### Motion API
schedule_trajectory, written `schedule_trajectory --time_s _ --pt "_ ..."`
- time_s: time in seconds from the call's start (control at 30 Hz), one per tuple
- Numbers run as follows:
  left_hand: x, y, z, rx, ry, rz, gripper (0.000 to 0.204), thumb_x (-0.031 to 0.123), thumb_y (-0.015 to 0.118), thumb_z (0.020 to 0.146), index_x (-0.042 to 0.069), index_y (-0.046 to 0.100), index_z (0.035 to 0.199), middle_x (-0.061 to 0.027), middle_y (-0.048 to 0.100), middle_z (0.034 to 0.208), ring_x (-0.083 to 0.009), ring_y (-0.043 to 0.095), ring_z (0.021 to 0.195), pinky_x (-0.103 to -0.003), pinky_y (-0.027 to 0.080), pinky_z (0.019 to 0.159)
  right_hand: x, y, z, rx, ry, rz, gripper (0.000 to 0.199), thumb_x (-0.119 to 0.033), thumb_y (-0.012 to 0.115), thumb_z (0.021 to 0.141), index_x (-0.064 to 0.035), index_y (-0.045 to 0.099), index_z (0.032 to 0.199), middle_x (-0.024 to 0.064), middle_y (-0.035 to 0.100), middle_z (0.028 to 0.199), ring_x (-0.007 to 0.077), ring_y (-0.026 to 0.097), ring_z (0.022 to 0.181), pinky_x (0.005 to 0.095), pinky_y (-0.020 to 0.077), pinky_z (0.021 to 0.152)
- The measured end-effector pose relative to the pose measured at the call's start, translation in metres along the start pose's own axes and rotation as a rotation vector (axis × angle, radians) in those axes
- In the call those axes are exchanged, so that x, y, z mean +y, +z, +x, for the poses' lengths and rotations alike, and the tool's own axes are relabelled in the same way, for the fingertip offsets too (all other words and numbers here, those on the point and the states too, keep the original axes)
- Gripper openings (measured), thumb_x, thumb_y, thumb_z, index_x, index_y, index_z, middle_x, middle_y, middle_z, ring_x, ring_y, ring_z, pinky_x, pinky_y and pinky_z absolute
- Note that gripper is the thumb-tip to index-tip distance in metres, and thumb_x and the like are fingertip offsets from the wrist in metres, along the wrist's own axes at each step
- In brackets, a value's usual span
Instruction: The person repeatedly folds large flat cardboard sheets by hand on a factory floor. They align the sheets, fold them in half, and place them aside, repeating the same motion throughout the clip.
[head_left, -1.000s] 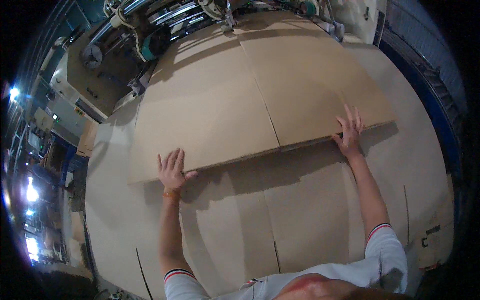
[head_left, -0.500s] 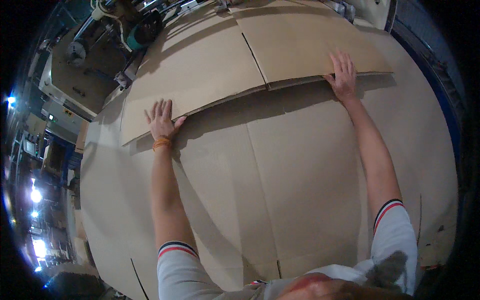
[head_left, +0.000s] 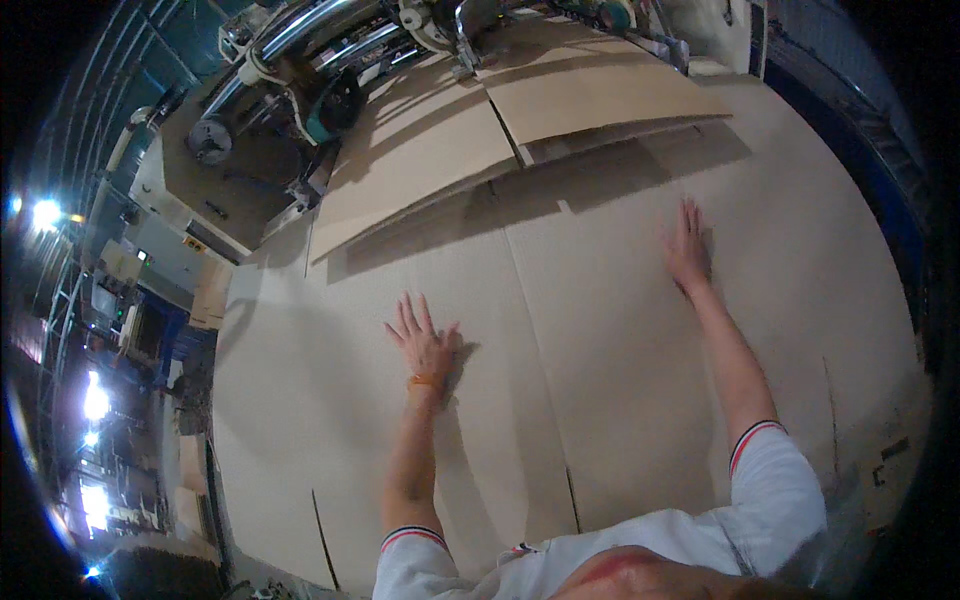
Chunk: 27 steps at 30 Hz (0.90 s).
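Note:
A large brown corrugated cardboard sheet [head_left: 430,150] with a slot along its middle lies partly under a machine at the far side, its near edge raised and casting a shadow. Below it spreads another wide cardboard sheet [head_left: 600,390], creased down the middle and slit at its near edge. My left hand [head_left: 424,345], an orange band at its wrist, is over this lower sheet with fingers spread and nothing held. Farther right, my right hand [head_left: 688,250] is stretched out over the same sheet, also holding nothing. Both hands are apart from the upper sheet's edge.
At the far side stands a machine with metal rollers [head_left: 320,25], a round dial-like part [head_left: 211,138] and a pale housing [head_left: 165,200]. A dark blue rail or edge [head_left: 850,130] runs along the right. Bright lights and shelving show at the far left.
Both hands have let go of the upper sheet's near edge and drawn back toward me. That sheet now sits farther in under the machine.

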<state>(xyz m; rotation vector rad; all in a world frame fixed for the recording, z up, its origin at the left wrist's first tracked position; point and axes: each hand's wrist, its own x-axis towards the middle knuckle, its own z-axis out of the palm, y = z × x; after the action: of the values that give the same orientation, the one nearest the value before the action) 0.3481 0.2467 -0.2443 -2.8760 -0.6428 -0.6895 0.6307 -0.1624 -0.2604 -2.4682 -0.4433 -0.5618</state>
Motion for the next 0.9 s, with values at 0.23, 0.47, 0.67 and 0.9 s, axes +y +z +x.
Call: schedule_trajectory --time_s 0.23,0.47,0.67,0.9 --pt "-0.001 -0.13 -0.207 -0.29 -0.256 -0.136 0.086 0.039 0.069 0.08 0.008 0.026 0.148 -0.0169 0.021 0.154 -0.0357 0.014 0.144 -0.063 0.007 0.111 -0.017 -0.128 -0.206 -0.155 0.024 0.07 0.066 -0.022 0.062 0.088 -0.0037 0.03 0.143 0.0201 0.029 0.15 0.036 0.024 0.14 0.0466 0.0217 0.114" --pt "-0.164 -0.199 -0.389 0.144 -1.178 -0.057 0.077 0.043 0.06 0.09 -0.003 0.03 0.143 -0.0204 0.025 0.152 -0.0363 0.027 0.139 -0.043 0.022 0.114 0.078 -0.234 -0.425 0.255 0.423 -0.304 0.051 -0.018 0.062 0.087 -0.0002 0.045 0.132 0.0206 0.043 0.136 0.0369 0.042 0.124 0.0476 0.034 0.104" --pt "-0.273 -0.19 -0.456 -0.216 -1.494 0.057 0.093 0.064 0.05 0.084 -0.005 0.029 0.143 -0.0215 0.02 0.154 -0.039 0.014 0.143 -0.051 0.017 0.114 0.122 -0.231 -0.417 0.142 0.734 -0.402 0.051 -0.027 0.06 0.091 0.0014 0.045 0.13 0.0252 0.044 0.132 0.0377 0.047 0.118 0.0476 0.0396 0.098" --pt "-0.313 -0.195 -0.443 0.29 -1.754 -0.189 0.084 0.049 0.065 0.079 -0.006 0.038 0.137 -0.0277 0.04 0.14 -0.0372 0.037 0.132 -0.046 0.034 0.106 0.084 -0.248 -0.402 -0.038 0.783 -0.234 0.052 -0.031 0.054 0.093 0.0004 0.044 0.133 0.0224 0.048 0.13 0.0347 0.049 0.117 0.0453 0.0399 0.097"
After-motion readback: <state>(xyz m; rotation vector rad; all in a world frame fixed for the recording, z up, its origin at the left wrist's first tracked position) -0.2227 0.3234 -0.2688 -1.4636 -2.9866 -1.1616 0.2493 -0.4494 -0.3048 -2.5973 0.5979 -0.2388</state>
